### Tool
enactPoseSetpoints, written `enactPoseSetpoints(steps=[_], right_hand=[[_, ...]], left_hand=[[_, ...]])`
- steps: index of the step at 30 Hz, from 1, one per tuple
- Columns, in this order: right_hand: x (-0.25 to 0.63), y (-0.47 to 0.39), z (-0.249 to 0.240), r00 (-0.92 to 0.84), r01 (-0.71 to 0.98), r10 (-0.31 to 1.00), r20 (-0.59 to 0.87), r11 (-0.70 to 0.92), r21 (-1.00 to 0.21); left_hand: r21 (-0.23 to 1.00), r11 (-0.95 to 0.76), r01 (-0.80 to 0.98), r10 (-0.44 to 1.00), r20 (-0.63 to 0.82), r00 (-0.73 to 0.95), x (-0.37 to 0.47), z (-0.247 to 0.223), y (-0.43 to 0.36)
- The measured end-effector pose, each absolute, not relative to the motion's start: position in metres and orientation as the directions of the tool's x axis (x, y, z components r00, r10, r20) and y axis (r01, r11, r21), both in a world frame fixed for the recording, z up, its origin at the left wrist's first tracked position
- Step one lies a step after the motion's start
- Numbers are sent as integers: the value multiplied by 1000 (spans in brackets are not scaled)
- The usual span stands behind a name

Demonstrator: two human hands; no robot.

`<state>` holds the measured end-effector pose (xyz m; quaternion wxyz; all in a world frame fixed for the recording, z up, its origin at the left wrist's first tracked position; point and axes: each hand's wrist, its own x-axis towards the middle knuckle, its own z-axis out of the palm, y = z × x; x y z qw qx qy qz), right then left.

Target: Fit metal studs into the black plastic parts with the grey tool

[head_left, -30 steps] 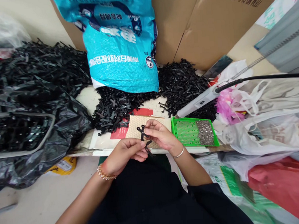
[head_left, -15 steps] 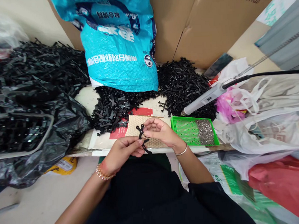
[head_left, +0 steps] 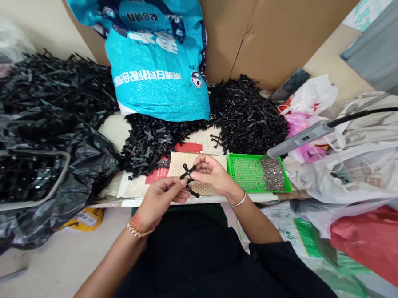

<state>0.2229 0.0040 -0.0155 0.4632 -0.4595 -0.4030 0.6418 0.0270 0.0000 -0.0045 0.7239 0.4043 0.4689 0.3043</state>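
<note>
Between my two hands are small black plastic strips [head_left: 188, 172] with round ends, crossed over each other above a honeycomb-patterned tan pad [head_left: 177, 161]. My left hand [head_left: 163, 196] pinches them between thumb and fingers from the lower left. From the right, my right hand [head_left: 212, 175] grips their other side with thumb and forefinger. One curved end sticks out below my left fingertips. How the strips join is partly hidden by my fingers. A green tray [head_left: 232, 189] with small metal screws [head_left: 273, 174] in its right part stands just right of my right hand.
A grey electric screwdriver [head_left: 298, 139] hangs over the tray, its tip near the screws. Heaps of black strips [head_left: 247, 115] lie behind, beside a blue sack [head_left: 159, 89]. A black plastic bag [head_left: 85, 150] is at left, white bags [head_left: 343, 172] at right.
The black strips have turned and spread into a clearer cross between my hands. The hanging screwdriver has swung right, its tip now over the screw end of the tray.
</note>
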Motion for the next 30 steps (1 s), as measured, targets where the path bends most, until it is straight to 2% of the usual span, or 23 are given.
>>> enactPoseSetpoints(steps=[6, 10, 13, 18, 23, 27, 30], right_hand=[[218, 5, -21, -152, -296, 951, -268, -303, -906], [218, 5, -25, -178, -302, 953, -247, -292, -908], [216, 3, -27, -189, -292, 959, -213, -262, -920], [207, -11, -29, -139, -253, 971, -194, -224, -941], [196, -28, -39, -6, -284, 976, -216, -208, -936], [198, -42, -43, 18, -181, 988, -150, -145, -973], [216, -51, -35, 74, 28, 997, 32, 30, -999]], left_hand=[[856, 508, -96, 814, -441, 377, 27, -2, 0], [840, 529, -117, 807, -455, 377, 28, -3, -1], [828, 529, -184, 834, -467, 293, 30, -4, -1], [835, 460, -303, 888, -434, 152, 31, -5, 0], [810, 496, -314, 867, -440, 232, 34, -14, -7], [767, 563, -308, 823, -488, 290, 40, -22, -13], [762, 580, -289, 811, -505, 295, 43, -21, -13]])
